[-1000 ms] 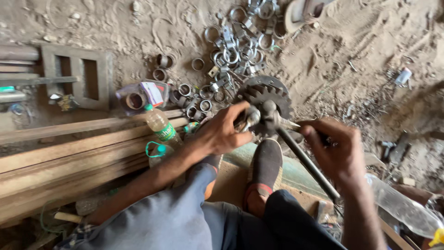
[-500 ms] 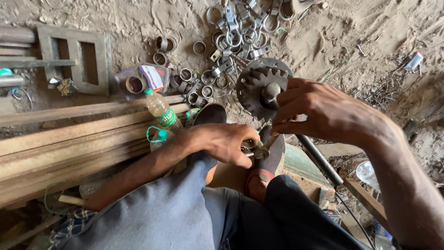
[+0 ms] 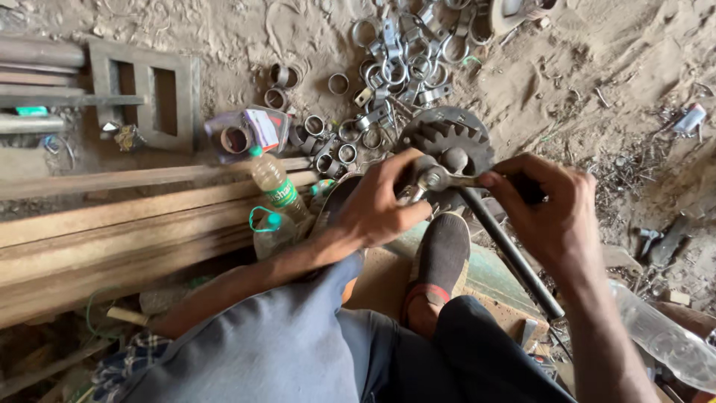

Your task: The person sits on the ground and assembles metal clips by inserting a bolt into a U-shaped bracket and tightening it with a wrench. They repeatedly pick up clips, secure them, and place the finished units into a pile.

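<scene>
Where the view begins at the far left, grey metal bars (image 3: 41,54) lie on the sandy floor (image 3: 611,67) beside a rectangular metal frame (image 3: 149,93) with two openings. Below them, long wooden planks (image 3: 112,224) run across toward the middle. Next come a small torn packet (image 3: 250,130) and two plastic bottles with green caps, the upper bottle (image 3: 274,183) lying tilted on the planks and the lower bottle (image 3: 272,231) just under it. Beyond these, a heap of metal rings and clamps (image 3: 395,67) is scattered on the sand.

At the centre, the left hand (image 3: 380,205) is closed around a small metal part just beside the toothed gear wheel (image 3: 447,142), its grip narrow and tight. A spanner (image 3: 447,179) sits across the gear's hub, touching it. The right hand (image 3: 556,216) wraps the spanner's handle, fingers curled fully round it. A dark rod (image 3: 507,254) slants down from the gear toward the lower right, passing a grey shoe (image 3: 441,257) planted on a green surface. At the far right, a clear plastic bottle (image 3: 664,336) lies on the ground.
</scene>
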